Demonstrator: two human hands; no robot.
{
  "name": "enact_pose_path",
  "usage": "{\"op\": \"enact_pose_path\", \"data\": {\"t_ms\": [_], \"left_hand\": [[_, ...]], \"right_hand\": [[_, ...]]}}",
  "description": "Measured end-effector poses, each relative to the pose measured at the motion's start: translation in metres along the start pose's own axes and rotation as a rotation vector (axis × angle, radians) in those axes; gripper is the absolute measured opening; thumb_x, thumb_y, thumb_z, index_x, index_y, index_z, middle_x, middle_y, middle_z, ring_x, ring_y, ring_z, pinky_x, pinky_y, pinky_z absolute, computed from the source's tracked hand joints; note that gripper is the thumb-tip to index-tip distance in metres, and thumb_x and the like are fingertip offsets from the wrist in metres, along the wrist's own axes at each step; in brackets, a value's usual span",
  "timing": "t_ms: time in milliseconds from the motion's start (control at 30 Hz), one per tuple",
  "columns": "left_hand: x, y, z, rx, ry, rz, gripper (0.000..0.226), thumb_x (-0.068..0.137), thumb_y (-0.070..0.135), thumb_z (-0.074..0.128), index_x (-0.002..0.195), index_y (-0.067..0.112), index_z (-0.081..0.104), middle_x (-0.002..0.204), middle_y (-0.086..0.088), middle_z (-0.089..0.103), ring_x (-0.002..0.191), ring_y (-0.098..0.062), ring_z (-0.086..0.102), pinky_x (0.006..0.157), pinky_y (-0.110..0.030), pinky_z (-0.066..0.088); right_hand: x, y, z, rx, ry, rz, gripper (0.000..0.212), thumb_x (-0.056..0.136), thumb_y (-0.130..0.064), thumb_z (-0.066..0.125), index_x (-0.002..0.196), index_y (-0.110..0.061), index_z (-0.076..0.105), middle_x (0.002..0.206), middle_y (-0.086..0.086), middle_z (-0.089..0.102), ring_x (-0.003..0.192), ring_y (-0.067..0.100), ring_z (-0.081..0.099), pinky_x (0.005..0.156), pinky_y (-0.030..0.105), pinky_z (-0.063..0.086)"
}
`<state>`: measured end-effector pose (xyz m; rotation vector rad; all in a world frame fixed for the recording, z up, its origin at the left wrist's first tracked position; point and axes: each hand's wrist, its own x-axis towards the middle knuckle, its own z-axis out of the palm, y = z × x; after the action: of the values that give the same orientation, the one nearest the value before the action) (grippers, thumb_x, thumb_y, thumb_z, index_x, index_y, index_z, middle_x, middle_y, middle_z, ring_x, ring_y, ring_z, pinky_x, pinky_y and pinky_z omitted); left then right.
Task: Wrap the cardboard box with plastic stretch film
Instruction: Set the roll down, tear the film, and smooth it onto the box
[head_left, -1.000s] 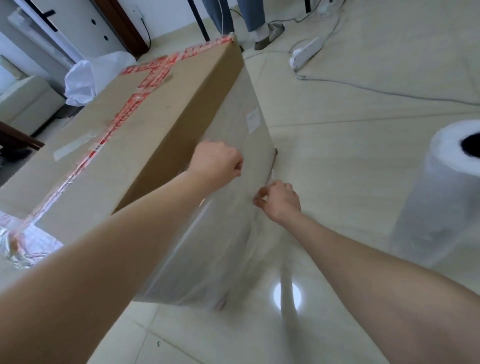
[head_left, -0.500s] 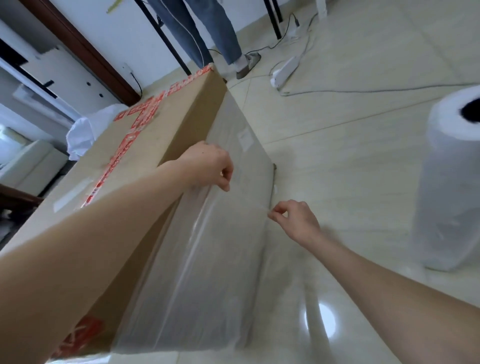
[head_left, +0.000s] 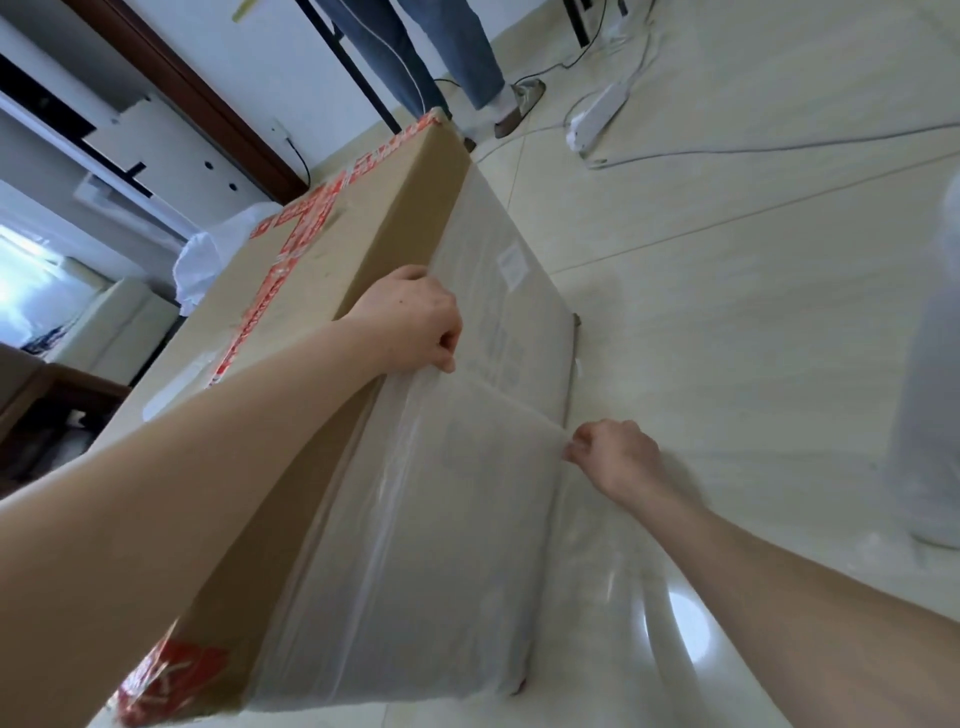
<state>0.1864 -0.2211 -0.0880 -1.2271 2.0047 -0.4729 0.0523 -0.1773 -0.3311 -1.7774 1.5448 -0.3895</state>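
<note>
A large cardboard box (head_left: 332, 270) with red tape on its top stands on the tiled floor. Clear stretch film (head_left: 447, 545) covers its right side face. My left hand (head_left: 415, 317) sits at the box's upper right edge, fingers pinching the film's top edge. Lower and to the right, my right hand (head_left: 613, 452) pinches the same film edge near the box's bottom, so the edge runs taut between both hands. The film roll (head_left: 935, 395) stands upright at the far right, partly cut off by the frame.
A person's legs (head_left: 415, 57) in jeans stand beyond the box's far end. A white power strip (head_left: 597, 114) and cables lie on the floor behind. A white bag (head_left: 208, 260) and furniture sit left of the box.
The view has tilted up and closer. My two hands have spread apart along the film edge, the right one going down and right, the left staying at the box's top edge.
</note>
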Motion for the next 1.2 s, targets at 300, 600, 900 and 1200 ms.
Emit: {"op": "enact_pose_path", "data": {"t_ms": [300,600,900,1200], "left_hand": [[-0.001,0.003,-0.001,-0.096,-0.023,-0.024,0.005,0.085,0.032,0.063,0.083,0.031,0.058,0.085,0.010,0.061,0.097,-0.012,0.056,0.114,-0.036,0.012],[0.000,0.004,-0.004,-0.077,-0.017,-0.012,0.011,0.085,0.036,0.063,0.093,0.031,0.068,0.096,0.008,0.066,0.104,-0.014,0.056,0.113,-0.039,0.014],[-0.002,0.004,0.004,0.083,0.052,0.010,0.012,0.082,0.039,0.059,0.087,0.032,0.067,0.103,0.010,0.059,0.109,-0.015,0.048,0.108,-0.036,0.025],[-0.001,0.004,0.008,0.178,0.094,-0.025,0.018,0.083,0.039,0.055,0.092,0.028,0.065,0.107,0.005,0.056,0.110,-0.019,0.047,0.105,-0.036,0.030]], "right_hand": [[0.007,-0.006,0.023,0.126,0.068,0.095,0.022,0.090,-0.044,0.055,0.099,-0.029,0.069,0.104,0.008,0.069,0.100,0.028,0.063,0.078,0.029,0.046],[0.010,0.014,0.025,0.130,0.084,0.146,0.026,0.087,-0.049,0.057,0.095,-0.027,0.068,0.101,0.008,0.070,0.098,0.030,0.063,0.078,0.032,0.047],[0.012,0.018,0.030,0.113,0.101,0.185,0.021,0.086,-0.044,0.061,0.097,-0.029,0.071,0.102,0.011,0.069,0.101,0.031,0.061,0.084,0.033,0.047],[0.030,0.008,0.053,0.027,0.129,0.185,0.020,0.093,-0.035,0.052,0.100,-0.028,0.069,0.109,0.005,0.065,0.110,0.028,0.048,0.081,0.033,0.038]]}}
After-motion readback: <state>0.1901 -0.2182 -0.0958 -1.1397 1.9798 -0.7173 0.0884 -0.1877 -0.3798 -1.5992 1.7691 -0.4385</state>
